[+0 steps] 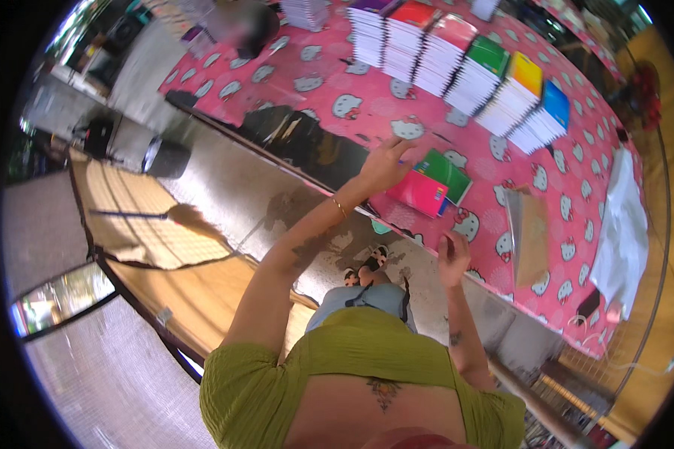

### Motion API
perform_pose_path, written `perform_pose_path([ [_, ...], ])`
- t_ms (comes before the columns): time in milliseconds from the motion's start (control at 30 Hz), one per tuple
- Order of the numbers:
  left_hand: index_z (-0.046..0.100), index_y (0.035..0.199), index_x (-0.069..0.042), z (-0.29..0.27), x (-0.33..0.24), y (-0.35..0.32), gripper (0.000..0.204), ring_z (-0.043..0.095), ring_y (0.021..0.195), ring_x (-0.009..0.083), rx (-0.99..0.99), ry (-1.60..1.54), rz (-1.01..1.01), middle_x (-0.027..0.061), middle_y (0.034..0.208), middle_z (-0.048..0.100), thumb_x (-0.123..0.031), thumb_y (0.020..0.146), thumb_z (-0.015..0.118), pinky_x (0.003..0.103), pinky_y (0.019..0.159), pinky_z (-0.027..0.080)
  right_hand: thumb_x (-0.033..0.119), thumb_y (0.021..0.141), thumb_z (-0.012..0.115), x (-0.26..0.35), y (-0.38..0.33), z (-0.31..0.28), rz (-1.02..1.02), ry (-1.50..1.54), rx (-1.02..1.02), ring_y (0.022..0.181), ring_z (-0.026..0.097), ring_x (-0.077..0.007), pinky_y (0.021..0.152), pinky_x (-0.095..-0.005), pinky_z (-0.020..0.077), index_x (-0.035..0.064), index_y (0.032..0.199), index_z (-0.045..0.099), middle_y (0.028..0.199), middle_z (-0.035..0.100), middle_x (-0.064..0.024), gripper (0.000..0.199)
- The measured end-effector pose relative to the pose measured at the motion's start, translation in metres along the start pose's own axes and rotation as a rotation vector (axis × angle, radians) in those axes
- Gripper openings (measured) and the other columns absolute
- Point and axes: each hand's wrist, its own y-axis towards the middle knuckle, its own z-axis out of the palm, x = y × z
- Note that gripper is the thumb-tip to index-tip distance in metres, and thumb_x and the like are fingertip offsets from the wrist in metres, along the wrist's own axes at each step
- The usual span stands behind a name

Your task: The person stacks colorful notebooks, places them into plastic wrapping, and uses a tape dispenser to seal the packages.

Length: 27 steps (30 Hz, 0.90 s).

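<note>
A small fanned pile of notebooks lies near the table's front edge: a pink notebook [421, 194] on top, a green notebook [446, 178] beside it, and a bit of a blue one [443, 206] underneath. My left hand [386, 165] is at the pile's left side, palm down, fingers reaching forward over the tablecloth. Its thumb is hidden, and whether it touches the pile is unclear. My right hand [454, 258] hovers by the table edge, right of and nearer than the pile. Its fingers are loosely bent and apart, with nothing visible in them.
A row of spiral notebook stacks [457, 67] in several colours stands at the back of the pink patterned tablecloth [307, 82]. A brown cardboard piece [528, 239] and a white plastic bag [623, 232] lie to the right. Left of me are a black bucket [166, 157] and a broom [191, 219].
</note>
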Motion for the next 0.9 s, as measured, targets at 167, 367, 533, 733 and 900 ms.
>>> perform_pose_path([
  [167,0.056,0.131,-0.012,0.026,-0.015,0.049,0.051,0.055,0.121,0.0350,0.276,0.024,0.335,0.0144,0.132,0.057,-0.022,0.083,0.073,0.045,0.099,0.048,0.003,0.087,0.064,0.016,0.007,0.024,0.219,0.025,-0.010,0.082,0.061,-0.0167,0.071,-0.0304,0.0499,0.0045,0.105,0.066,0.097,0.064,-0.0092,0.019],
  [367,0.055,0.132,-0.011,0.060,-0.004,0.079,0.059,0.057,0.117,0.0339,0.581,0.313,0.366,0.0149,0.127,0.059,-0.027,0.080,0.077,0.043,0.095,0.049,0.012,0.092,0.065,0.074,0.005,0.058,1.069,1.095,0.062,0.107,0.056,-0.0198,0.096,-0.0370,0.0463,0.0070,0.136,0.044,0.120,0.053,-0.0074,0.049],
  [533,0.057,0.119,0.000,0.029,0.035,0.076,0.053,0.064,0.096,0.0307,0.726,0.122,0.010,0.0161,0.104,0.065,-0.027,0.078,0.078,0.039,0.084,0.050,0.014,0.095,0.061,0.073,0.025,0.067,1.016,1.118,-0.149,0.111,0.053,-0.0223,0.103,-0.0403,0.0428,0.0052,0.140,0.039,0.121,0.050,-0.0107,0.051],
  [733,0.055,0.113,0.003,0.003,0.032,0.040,0.047,0.064,0.094,0.0263,0.606,-0.154,-0.327,0.0176,0.101,0.064,-0.026,0.081,0.075,0.037,0.081,0.050,-0.001,0.087,0.064,0.056,0.027,0.083,0.833,0.905,-0.258,0.099,0.055,-0.0158,0.088,-0.0299,0.0475,0.0035,0.128,0.047,0.106,0.056,-0.0063,0.044],
  [900,0.055,0.115,0.004,-0.018,0.031,0.045,0.046,0.064,0.094,0.0204,0.306,-0.574,-0.364,0.0136,0.101,0.065,-0.021,0.082,0.074,0.037,0.081,0.051,-0.008,0.085,0.060,0.064,0.010,0.079,0.772,0.773,-0.472,0.094,0.055,-0.0140,0.082,-0.0270,0.0478,0.0033,0.122,0.048,0.107,0.056,-0.0071,0.041],
])
